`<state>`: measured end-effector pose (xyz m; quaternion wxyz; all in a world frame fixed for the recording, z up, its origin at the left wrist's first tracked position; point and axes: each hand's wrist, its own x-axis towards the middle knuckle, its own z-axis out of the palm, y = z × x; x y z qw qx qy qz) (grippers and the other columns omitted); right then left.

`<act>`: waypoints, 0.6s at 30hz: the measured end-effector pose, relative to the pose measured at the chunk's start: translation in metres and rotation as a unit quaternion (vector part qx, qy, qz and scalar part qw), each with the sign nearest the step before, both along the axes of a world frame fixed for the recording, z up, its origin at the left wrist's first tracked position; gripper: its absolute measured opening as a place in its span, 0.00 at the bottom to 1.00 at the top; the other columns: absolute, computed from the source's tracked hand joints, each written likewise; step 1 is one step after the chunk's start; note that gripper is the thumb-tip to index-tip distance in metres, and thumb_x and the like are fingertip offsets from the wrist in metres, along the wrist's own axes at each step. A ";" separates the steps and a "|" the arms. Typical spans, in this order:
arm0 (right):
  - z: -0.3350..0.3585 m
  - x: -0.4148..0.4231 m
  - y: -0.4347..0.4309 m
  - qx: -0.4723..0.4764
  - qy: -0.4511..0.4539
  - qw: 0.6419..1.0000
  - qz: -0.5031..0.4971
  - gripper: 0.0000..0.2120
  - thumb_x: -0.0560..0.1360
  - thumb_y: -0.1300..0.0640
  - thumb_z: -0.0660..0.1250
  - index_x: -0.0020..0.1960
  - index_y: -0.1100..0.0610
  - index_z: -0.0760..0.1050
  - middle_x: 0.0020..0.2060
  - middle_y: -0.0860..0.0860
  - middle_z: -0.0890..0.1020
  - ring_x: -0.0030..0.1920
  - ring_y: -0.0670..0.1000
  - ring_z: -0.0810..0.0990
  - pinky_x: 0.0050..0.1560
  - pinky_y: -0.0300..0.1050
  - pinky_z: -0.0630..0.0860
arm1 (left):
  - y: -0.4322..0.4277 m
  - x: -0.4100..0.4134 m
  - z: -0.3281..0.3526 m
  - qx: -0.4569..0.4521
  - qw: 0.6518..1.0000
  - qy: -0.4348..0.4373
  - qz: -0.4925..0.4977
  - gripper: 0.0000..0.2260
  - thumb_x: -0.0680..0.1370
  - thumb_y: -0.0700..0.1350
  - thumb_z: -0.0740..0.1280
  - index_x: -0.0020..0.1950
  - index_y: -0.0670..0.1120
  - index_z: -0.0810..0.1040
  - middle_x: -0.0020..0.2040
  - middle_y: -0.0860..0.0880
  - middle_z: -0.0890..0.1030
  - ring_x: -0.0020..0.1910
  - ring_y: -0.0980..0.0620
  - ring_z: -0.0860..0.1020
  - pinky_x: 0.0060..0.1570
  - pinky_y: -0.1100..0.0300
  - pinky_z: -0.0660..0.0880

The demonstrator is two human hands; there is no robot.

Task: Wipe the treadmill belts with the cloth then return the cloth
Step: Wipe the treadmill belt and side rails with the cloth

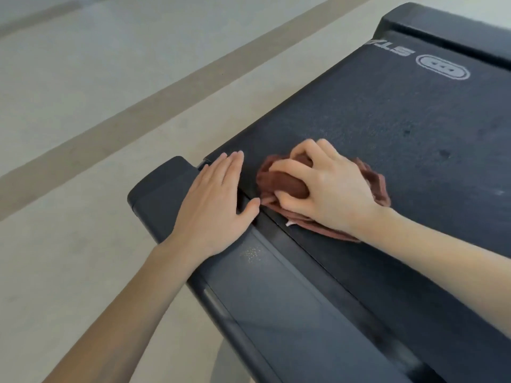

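a person's two bare arms reached in from the lower edge toward a black treadmill. the right hand lay on a crumpled brown cloth, its fingers curled and bunching a fold of the fabric against the thumb. the cloth sat on the dark, textured treadmill belt, near the belt's left edge and just beside the left hand. a small white tag poked out from under the cloth at its near side. the left hand rested flat on the smooth black side rail, fingers straight and close together, thumb spread toward the cloth, fingertips reaching the edge of the belt. a patch of pale specks marked the rail just below that hand. farther up the belt, a white oval logo and some lettering were printed upside down. beyond the treadmill lay a pale floor crossed by a darker tan stripe.
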<state>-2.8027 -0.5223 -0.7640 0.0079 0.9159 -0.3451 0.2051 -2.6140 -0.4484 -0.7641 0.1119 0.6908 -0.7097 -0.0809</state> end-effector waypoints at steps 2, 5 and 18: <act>-0.002 0.029 -0.034 -0.014 -0.009 0.999 -0.033 0.19 0.74 0.41 0.61 0.60 0.49 0.76 0.51 0.54 0.75 0.50 0.55 0.72 0.37 0.43 0.67 | -0.001 -0.001 -0.001 -0.007 1.000 -0.014 0.026 0.34 0.76 0.56 0.59 0.76 0.43 0.49 0.76 0.46 0.56 0.75 0.50 0.53 0.70 0.61 0.46; -0.002 0.062 -0.069 -0.010 0.002 0.997 -0.082 0.21 0.75 0.41 0.58 0.64 0.49 0.72 0.55 0.54 0.73 0.56 0.55 0.69 0.44 0.44 0.65 | 0.002 -0.001 -0.001 0.003 0.998 -0.048 0.028 0.33 0.76 0.58 0.56 0.76 0.44 0.53 0.76 0.46 0.57 0.75 0.49 0.54 0.71 0.60 0.46; 0.003 -0.167 0.070 0.038 0.023 0.999 -0.003 0.18 0.74 0.44 0.63 0.60 0.50 0.77 0.52 0.57 0.77 0.45 0.59 0.74 0.45 0.51 0.71 | 0.007 -0.004 0.010 0.059 0.996 -0.061 -0.033 0.24 0.77 0.58 0.49 0.73 0.60 0.59 0.76 0.52 0.56 0.76 0.52 0.51 0.74 0.49 0.46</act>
